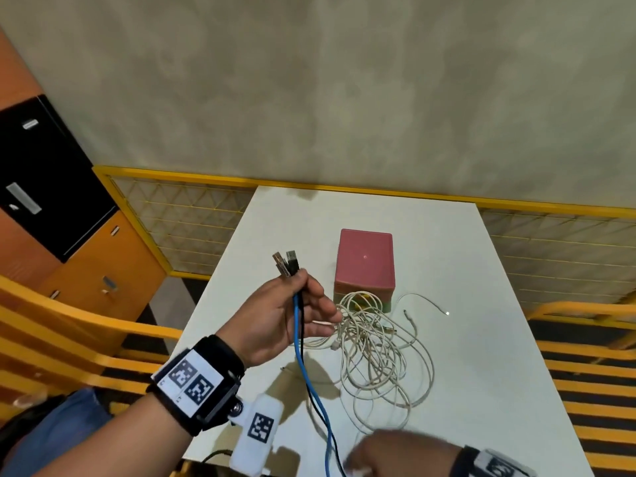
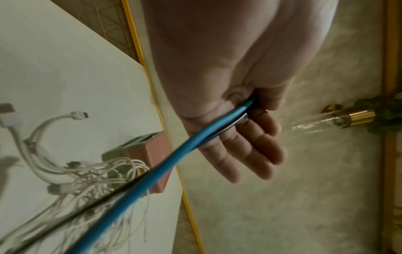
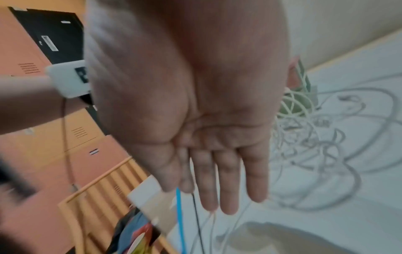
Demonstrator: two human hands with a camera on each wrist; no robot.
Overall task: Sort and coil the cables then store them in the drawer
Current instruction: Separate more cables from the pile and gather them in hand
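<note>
On the white counter [image 1: 464, 263] sit a pink drawer box [image 1: 365, 261] and a white cable tangle [image 1: 378, 346] touching its front. Left hand [image 1: 285, 315] grips blue cable [image 1: 311, 380] and black cable [image 1: 318, 407] near the plugs; right hand [image 3: 195, 106] flat-fingered, holding nothing. Sorting step; next, likely coil the held pair.

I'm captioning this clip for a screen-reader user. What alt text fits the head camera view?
A left hand holds a blue cable and a black cable upright by their USB plugs above a white table. A tangle of white cables lies before a pink box; the right hand reaches in, blurred.
</note>
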